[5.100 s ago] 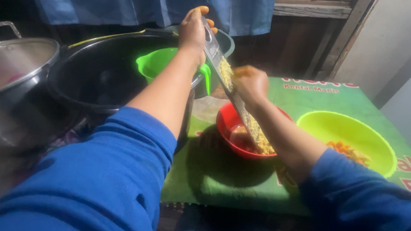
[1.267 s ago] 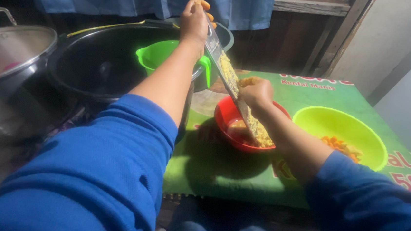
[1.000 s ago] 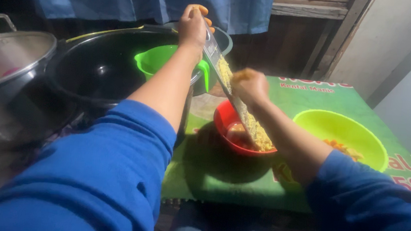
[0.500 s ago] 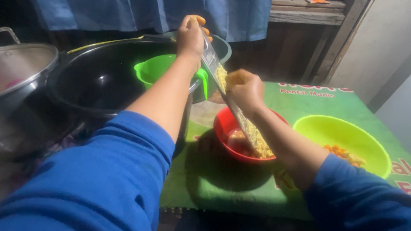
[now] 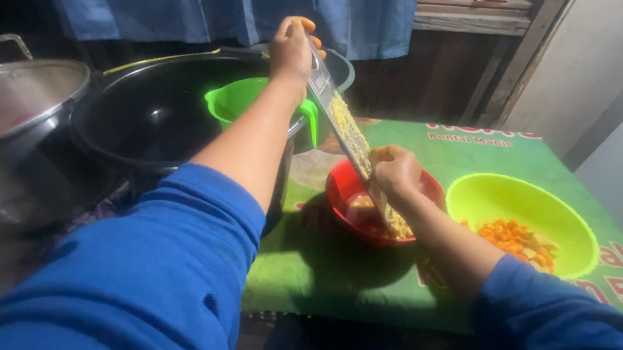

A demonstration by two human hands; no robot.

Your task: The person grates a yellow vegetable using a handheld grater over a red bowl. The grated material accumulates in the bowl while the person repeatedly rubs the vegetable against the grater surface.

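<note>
Head view, from near to far: two blue sleeves (image 5: 140, 280) fill the bottom edge, both arms reaching out over a green mat (image 5: 333, 280). On the mat, the right hand (image 5: 394, 175) is closed around a pale piece of food, too hidden by the fingers to tell what it is, and presses it against the lower part of a flat grater (image 5: 349, 145). Under that hand sits a red bowl (image 5: 354, 200), with pale shreds lying at the grater's foot inside it. Just right of it stands a yellow-green bowl (image 5: 472, 199) holding orange cubes (image 5: 517, 241). The grater slants up and to the left from the red bowl, shreds clinging to its face. The left hand (image 5: 293, 46) grips its top end, fingers wrapped over it. Behind the left forearm lie a wide black pan (image 5: 145, 121) and a green scoop (image 5: 232, 102) on its rim. At far left stands a steel pot (image 5: 13, 111) with a lid. Blue cloth (image 5: 229, 2) hangs beyond.
</note>
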